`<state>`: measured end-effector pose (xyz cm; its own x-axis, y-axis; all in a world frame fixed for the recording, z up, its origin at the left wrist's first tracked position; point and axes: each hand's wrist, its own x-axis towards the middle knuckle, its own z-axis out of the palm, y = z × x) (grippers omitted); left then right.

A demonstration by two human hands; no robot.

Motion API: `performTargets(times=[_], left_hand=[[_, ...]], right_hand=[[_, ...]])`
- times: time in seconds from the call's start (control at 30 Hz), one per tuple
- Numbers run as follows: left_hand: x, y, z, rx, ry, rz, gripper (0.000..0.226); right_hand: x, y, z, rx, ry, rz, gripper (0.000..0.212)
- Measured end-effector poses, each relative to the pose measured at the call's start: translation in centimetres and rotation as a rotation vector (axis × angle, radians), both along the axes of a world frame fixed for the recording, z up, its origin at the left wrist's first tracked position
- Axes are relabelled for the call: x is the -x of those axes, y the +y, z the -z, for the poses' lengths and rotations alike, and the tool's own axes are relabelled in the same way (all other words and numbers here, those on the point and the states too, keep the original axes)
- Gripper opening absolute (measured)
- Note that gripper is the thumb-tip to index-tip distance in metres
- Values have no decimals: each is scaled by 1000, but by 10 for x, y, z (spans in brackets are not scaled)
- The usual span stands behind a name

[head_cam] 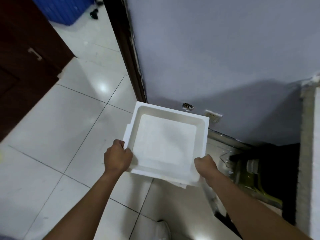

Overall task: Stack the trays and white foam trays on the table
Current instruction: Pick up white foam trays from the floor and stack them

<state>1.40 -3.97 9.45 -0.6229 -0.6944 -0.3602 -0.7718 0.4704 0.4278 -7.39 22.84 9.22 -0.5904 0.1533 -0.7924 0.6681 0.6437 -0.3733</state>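
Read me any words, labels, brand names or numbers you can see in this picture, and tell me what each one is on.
None can be read.
White foam tray, held by the left hand and right hand: plain, no print.
Wall socket: any marking is too small and blurred to read.
Blue bin: no label shows.

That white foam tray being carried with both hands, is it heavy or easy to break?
Probably light: the square white foam tray is held level by its near corners alone, left hand, right hand. It seems stiff, showing no sag. Its thin rim may chip if squeezed.
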Motion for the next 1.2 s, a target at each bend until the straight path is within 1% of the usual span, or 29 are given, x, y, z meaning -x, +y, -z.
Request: performTargets(times=[0.07, 0.13, 0.23, 0.3, 0.4, 0.47, 0.6, 0.7, 0.77, 0.9, 1.07, 1.1, 1.2], left_hand=[[-3, 8, -33, 12, 38, -23, 18], [-3, 16, -68, 46, 90, -12, 19], [-2, 29, -119, 88, 187, 23, 21], [-1, 40, -155, 110, 243, 35, 22], [0, 55, -209, 146, 321, 63, 25], [2, 65, -246, 159, 373, 79, 26], [1, 87, -312, 137, 445, 67, 26], [-2, 109, -351, 104, 530, 58, 25], [-5, 123, -371, 87, 572, 28, 25], [-6, 162, -397, 40, 617, 29, 23], [0, 218, -421, -50, 662, 118, 19], [2, 231, -426, -52, 662, 146, 18], [9, 261, -443, -65, 657, 214, 18]], right_hand=[[0, 2, -38, -78, 42, -87, 43], [0, 9, -78, -145, 84, -178, 46], [6, 22, -127, -145, 177, -256, 47], [9, 34, -161, -158, 236, -278, 43], [8, 48, -211, -171, 355, -315, 30], [5, 58, -247, -141, 420, -299, 27], [-7, 82, -303, -74, 534, -236, 29], [-16, 106, -339, -25, 587, -165, 23], [-25, 124, -360, -29, 619, -137, 24], [-38, 169, -389, -60, 640, -78, 35], [-55, 236, -417, -78, 717, -21, 56], [-59, 252, -421, -83, 729, 4, 55], [-65, 289, -429, -89, 732, 71, 40]])
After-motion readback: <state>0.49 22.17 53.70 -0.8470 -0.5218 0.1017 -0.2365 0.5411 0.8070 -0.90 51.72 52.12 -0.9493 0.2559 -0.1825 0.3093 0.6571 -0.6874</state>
